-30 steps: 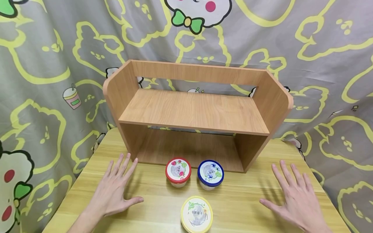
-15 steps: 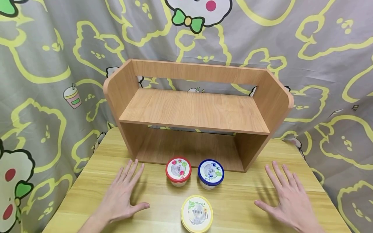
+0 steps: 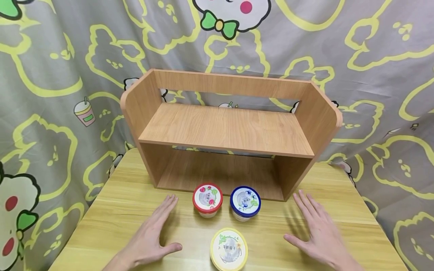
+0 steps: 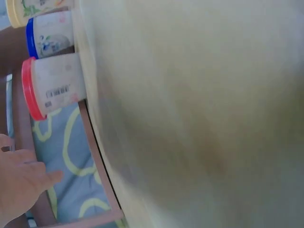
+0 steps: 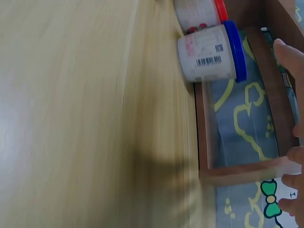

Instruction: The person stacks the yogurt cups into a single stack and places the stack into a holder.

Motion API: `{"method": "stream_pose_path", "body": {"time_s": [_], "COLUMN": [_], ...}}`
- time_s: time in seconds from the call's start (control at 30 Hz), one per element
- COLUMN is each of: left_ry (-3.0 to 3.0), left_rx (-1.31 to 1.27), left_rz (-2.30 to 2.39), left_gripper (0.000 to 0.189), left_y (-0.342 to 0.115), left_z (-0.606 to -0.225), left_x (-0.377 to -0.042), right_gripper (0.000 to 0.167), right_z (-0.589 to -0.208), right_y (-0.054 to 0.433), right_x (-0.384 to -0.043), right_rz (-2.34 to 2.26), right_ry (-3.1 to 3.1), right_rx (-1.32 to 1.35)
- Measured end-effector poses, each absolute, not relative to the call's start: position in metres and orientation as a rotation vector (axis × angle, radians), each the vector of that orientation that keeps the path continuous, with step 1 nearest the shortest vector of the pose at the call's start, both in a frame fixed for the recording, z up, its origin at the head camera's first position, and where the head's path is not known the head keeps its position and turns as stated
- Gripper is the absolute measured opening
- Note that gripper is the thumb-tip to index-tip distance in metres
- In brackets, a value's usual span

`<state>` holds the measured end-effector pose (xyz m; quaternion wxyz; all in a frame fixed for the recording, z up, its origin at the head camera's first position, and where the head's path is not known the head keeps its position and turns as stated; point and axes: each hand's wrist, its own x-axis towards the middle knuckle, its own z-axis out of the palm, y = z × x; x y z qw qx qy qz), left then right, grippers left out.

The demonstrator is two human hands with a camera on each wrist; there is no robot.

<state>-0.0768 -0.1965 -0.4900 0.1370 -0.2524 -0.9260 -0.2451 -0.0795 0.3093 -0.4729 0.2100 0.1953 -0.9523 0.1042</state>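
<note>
Three lidded tubs stand in front of a wooden shelf: a red-lidded tub (image 3: 207,198), a blue-lidded tub (image 3: 245,202) and, nearer the viewer, a yellow-lidded tub (image 3: 228,249). My left hand (image 3: 147,236) hovers left of the tubs with its fingers straight and its thumb pointing toward them. On the other side, my right hand (image 3: 320,235) is spread over the table, thumb also toward the tubs. Neither hand touches a tub. Printed labels show on the red-lidded tub (image 4: 57,84) in the left wrist view and the blue-lidded tub (image 5: 211,54) in the right.
The two-tier wooden shelf (image 3: 225,130) stands at the back of the table (image 3: 112,210), its bare lower board right behind the red and blue lids. A patterned grey curtain (image 3: 101,67) hangs behind and along both sides.
Both hands have moved inward toward the tubs, the left hand rightward and the right hand leftward. The left fingers have come closer together. The tubs and shelf have stayed in place.
</note>
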Motion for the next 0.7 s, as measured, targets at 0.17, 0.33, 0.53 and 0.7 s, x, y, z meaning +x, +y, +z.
{"method": "stream_pose_path", "body": {"time_s": [0.17, 0.33, 0.53, 0.7], "left_ry": [-2.633, -2.624, -2.628, -2.662], "left_rx": [-0.798, -0.843, -0.907, -0.933], "left_rz": [-0.798, -0.883, -1.001, -1.106], "left_gripper": [0.117, 0.114, 0.111, 0.112], "left_y": [-0.188, -0.179, -0.167, -0.156], "left_z": [-0.493, -0.495, -0.495, -0.492], "left_x": [-0.072, -0.069, -0.066, -0.065], "right_gripper": [0.119, 0.117, 0.116, 0.114], "right_z": [-0.473, -0.478, -0.482, -0.487], "right_y": [0.300, 0.294, 0.285, 0.280], "right_x": [-0.081, -0.081, -0.086, -0.091], "right_rz": [0.454, 0.602, 0.743, 0.817], "right_ry": [-2.677, -2.707, -2.720, -2.754], "right_rx": [0.550, 0.519, 0.536, 0.520]}}
